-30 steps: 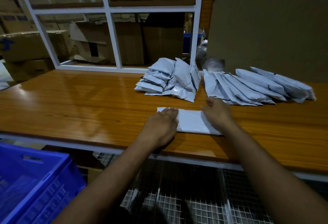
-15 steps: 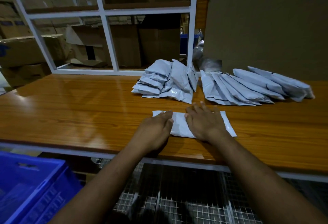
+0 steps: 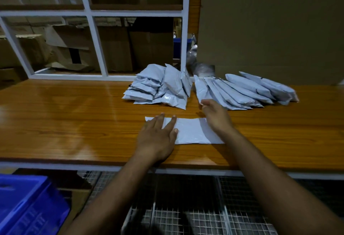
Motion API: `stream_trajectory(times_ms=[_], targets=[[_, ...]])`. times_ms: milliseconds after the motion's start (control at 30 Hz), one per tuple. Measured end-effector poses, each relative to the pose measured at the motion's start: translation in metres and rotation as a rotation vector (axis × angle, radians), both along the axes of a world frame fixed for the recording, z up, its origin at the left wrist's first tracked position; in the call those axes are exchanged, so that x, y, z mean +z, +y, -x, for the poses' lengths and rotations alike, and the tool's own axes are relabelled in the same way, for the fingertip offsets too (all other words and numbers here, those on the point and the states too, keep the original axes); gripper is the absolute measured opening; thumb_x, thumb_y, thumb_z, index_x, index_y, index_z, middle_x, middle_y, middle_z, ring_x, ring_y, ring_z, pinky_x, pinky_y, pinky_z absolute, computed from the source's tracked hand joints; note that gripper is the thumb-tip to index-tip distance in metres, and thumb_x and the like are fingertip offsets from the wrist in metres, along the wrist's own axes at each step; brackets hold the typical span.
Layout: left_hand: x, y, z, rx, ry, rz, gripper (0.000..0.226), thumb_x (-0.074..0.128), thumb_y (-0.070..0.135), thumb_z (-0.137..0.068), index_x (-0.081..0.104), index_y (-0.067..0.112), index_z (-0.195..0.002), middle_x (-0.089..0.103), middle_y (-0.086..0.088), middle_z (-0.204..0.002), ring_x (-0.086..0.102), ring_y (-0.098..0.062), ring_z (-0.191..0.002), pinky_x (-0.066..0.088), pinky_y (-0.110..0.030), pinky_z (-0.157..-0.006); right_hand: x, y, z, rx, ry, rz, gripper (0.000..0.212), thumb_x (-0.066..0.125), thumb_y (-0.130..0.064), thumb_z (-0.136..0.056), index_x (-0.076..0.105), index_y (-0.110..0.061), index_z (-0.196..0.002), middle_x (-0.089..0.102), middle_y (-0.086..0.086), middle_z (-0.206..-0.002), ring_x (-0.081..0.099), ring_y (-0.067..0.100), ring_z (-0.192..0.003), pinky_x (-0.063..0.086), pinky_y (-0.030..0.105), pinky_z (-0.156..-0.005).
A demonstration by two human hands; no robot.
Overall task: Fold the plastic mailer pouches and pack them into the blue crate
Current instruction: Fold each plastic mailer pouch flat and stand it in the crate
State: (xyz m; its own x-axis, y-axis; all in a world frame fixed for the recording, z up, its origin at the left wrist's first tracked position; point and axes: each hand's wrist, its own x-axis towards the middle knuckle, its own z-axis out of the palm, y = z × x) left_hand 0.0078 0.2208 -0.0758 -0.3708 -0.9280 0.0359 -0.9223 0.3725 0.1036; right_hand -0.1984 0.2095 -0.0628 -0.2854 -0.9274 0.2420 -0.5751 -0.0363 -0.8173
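Note:
A folded white mailer pouch [image 3: 193,131] lies flat on the wooden table near its front edge. My left hand [image 3: 158,135] presses on the pouch's left part with straight fingers. My right hand [image 3: 214,113] hovers above the pouch's far right corner, fingers relaxed and reaching toward the row of long unfolded pouches [image 3: 243,91] at the back right. A pile of folded pouches [image 3: 160,87] sits at the back middle. The blue crate [image 3: 28,205] stands below the table at the lower left.
The wooden table [image 3: 65,115] stretches left of the pouches. A white window frame [image 3: 96,47] and a brown cardboard wall [image 3: 270,26] close off the back. Wire mesh racks [image 3: 186,212] lie beneath the table's front edge. Cardboard boxes stand behind the frame.
My right hand lifted off the folded pouch and moved up and right toward the row of unfolded pouches. My left hand stays pressed on the pouch's left part.

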Motion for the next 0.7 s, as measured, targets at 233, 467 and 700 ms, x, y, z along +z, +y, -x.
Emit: stream_trajectory(times_ms=[233,467,700], targets=[[0.009,0.0,0.002,0.019,-0.065,-0.013,0.06,0.007,0.055,-0.104,-0.005,0.036,-0.16,-0.005,-0.002,-0.169,-0.006,-0.022,-0.155,-0.004,-0.047,-0.125,-0.018,-0.005,0.003,0.037,0.85,-0.312,0.054,0.011,-0.046,-0.106,0.022,-0.03,-0.157,0.012,-0.002,-0.167,0.003,0.024,-0.155,-0.004,0.063,-0.119],[0.018,-0.013,0.043,-0.076,0.011,0.112,0.057,0.019,0.045,-0.107,0.024,0.02,-0.158,0.023,-0.003,-0.166,0.016,-0.023,-0.153,0.013,-0.047,-0.122,-0.022,-0.001,-0.007,-0.116,0.918,-0.284,0.06,0.013,-0.047,-0.106,0.006,-0.023,-0.16,0.01,0.004,-0.168,-0.001,0.027,-0.155,-0.004,0.06,-0.12],[-0.002,-0.006,0.047,-0.129,-0.046,0.029,0.061,0.005,0.068,-0.099,-0.005,0.05,-0.156,0.008,-0.001,-0.169,0.003,-0.025,-0.155,-0.005,-0.051,-0.123,-0.011,0.013,0.016,-0.309,-0.106,0.019,0.047,0.037,-0.029,-0.108,0.033,-0.022,-0.155,0.05,0.008,-0.146,0.05,0.022,-0.124,0.038,0.032,-0.092]])
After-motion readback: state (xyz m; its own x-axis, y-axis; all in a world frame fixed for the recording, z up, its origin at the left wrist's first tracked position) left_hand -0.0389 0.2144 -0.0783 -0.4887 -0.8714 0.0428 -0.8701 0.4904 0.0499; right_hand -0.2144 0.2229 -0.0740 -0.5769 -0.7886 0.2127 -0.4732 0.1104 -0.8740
